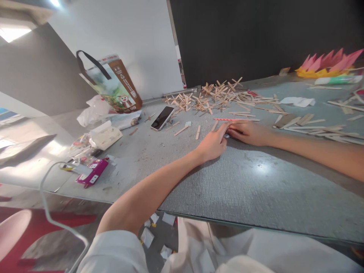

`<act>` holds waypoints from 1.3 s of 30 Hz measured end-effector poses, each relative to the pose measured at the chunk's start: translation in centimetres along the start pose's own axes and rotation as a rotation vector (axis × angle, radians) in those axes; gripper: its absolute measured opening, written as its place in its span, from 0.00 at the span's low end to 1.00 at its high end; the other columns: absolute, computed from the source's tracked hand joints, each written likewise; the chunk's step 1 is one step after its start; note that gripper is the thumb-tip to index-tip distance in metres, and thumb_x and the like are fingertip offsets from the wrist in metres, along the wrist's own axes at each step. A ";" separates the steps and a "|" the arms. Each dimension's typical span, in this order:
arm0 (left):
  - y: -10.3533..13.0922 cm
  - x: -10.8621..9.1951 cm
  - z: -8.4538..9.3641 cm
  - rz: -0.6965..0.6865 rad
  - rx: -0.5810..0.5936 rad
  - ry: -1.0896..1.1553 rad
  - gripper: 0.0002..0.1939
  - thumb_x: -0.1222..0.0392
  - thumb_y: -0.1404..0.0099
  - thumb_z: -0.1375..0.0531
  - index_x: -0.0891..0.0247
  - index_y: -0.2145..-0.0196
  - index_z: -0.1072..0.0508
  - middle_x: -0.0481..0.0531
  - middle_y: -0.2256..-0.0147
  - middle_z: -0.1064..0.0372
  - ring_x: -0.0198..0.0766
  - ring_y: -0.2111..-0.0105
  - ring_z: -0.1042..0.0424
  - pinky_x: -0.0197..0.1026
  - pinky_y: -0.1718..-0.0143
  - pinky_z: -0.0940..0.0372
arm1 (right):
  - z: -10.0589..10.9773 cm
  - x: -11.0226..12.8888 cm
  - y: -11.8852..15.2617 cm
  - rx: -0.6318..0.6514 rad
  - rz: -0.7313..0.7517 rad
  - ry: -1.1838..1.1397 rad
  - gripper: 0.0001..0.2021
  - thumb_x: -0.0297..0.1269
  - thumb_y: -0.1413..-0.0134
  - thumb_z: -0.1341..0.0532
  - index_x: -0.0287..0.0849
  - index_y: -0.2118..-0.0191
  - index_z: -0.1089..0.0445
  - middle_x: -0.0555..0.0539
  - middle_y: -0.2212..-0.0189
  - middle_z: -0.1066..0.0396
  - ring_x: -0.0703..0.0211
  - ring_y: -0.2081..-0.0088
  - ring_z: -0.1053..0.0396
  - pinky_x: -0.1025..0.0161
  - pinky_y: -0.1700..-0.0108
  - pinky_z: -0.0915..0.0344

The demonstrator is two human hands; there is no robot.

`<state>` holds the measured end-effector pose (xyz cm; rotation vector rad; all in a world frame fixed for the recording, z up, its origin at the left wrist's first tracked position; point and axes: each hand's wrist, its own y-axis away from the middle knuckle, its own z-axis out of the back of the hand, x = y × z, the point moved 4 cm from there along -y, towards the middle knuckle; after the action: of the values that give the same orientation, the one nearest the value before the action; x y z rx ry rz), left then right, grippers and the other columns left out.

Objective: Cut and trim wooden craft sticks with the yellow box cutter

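My left hand (214, 143) and my right hand (248, 132) meet on the grey table (159, 170), fingertips together. The fingers of both are bent and pressed together; whether something small is between them is hidden. Just beyond the fingertips lies a pink striped stick (227, 120). A short wooden stick (215, 125) is next to my left fingers, and another (198, 132) lies a little to the left. Behind the hands a loose heap of wooden sticks (210, 100) spreads along the back of the table.
A phone (162, 118) lies left of the sticks. Further left are a printed bag (116, 85), plastic wrappings and a purple packet (93, 173) near a white cable. At right are more sticks (321, 131), white paper (297, 101), a glue tube (338, 80) and a pink-yellow paper crown (327, 66).
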<state>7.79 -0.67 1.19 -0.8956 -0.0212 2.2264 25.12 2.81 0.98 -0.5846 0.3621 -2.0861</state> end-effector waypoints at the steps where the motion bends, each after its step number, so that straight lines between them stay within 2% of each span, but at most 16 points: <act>1: 0.0 0.0 0.0 -0.002 -0.004 0.006 0.37 0.72 0.29 0.50 0.66 0.24 0.46 0.63 0.40 0.25 0.46 0.42 0.23 0.48 0.38 0.32 | 0.0 0.0 0.0 0.006 -0.005 -0.004 0.18 0.46 0.24 0.47 0.47 0.54 0.21 0.40 0.52 0.18 0.44 0.50 0.21 0.46 0.46 0.26; 6: 0.0 -0.2 0.1 -0.006 -0.017 0.021 0.35 0.72 0.29 0.50 0.68 0.26 0.43 0.65 0.41 0.25 0.47 0.43 0.23 0.48 0.39 0.32 | 0.0 0.0 0.1 0.023 -0.036 0.002 0.18 0.46 0.24 0.48 0.48 0.52 0.21 0.40 0.46 0.18 0.41 0.46 0.21 0.43 0.44 0.27; 11: 0.1 0.0 0.1 0.014 -0.002 -0.011 0.36 0.71 0.29 0.51 0.64 0.24 0.45 0.63 0.40 0.25 0.45 0.44 0.23 0.46 0.38 0.32 | -0.1 -0.1 0.1 0.002 -0.017 -0.017 0.17 0.46 0.24 0.47 0.48 0.54 0.21 0.40 0.51 0.17 0.42 0.47 0.21 0.43 0.42 0.29; 18: 0.0 0.3 -0.1 -0.010 -0.003 -0.006 0.39 0.72 0.29 0.51 0.62 0.23 0.49 0.61 0.37 0.27 0.44 0.42 0.24 0.47 0.37 0.32 | -0.4 -0.7 0.5 0.015 -0.010 0.009 0.16 0.46 0.23 0.47 0.50 0.53 0.22 0.42 0.51 0.18 0.43 0.44 0.22 0.45 0.41 0.29; 24: 0.0 0.1 0.0 -0.006 -0.002 -0.004 0.39 0.73 0.30 0.51 0.63 0.23 0.48 0.62 0.35 0.29 0.44 0.38 0.26 0.47 0.35 0.34 | -0.3 -0.6 0.3 0.022 -0.009 0.022 0.16 0.46 0.23 0.47 0.50 0.55 0.23 0.42 0.55 0.18 0.44 0.52 0.21 0.46 0.47 0.27; 31: 0.0 0.0 0.0 -0.003 0.009 -0.021 0.39 0.72 0.29 0.51 0.62 0.23 0.49 0.63 0.36 0.28 0.47 0.41 0.24 0.50 0.37 0.31 | -0.3 -0.6 0.4 0.028 0.000 -0.009 0.15 0.45 0.24 0.46 0.48 0.56 0.23 0.41 0.52 0.18 0.43 0.49 0.21 0.46 0.45 0.28; 35: 0.0 0.1 0.0 -0.013 -0.003 0.000 0.39 0.72 0.29 0.51 0.64 0.23 0.48 0.62 0.35 0.29 0.45 0.41 0.25 0.48 0.36 0.32 | -0.4 -0.7 0.4 0.012 -0.004 -0.005 0.16 0.45 0.24 0.46 0.48 0.54 0.22 0.40 0.52 0.18 0.43 0.48 0.21 0.46 0.44 0.29; 39: -0.1 0.3 -0.1 0.005 0.000 0.017 0.38 0.72 0.29 0.51 0.62 0.23 0.48 0.60 0.38 0.26 0.44 0.42 0.24 0.47 0.37 0.33 | -0.4 -0.7 0.4 -0.013 -0.026 -0.002 0.17 0.47 0.24 0.47 0.49 0.56 0.22 0.41 0.53 0.18 0.42 0.48 0.21 0.45 0.44 0.28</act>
<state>7.75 -0.46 0.95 -0.9150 -0.0108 2.2239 25.54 3.23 0.27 -0.6021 0.3696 -2.1094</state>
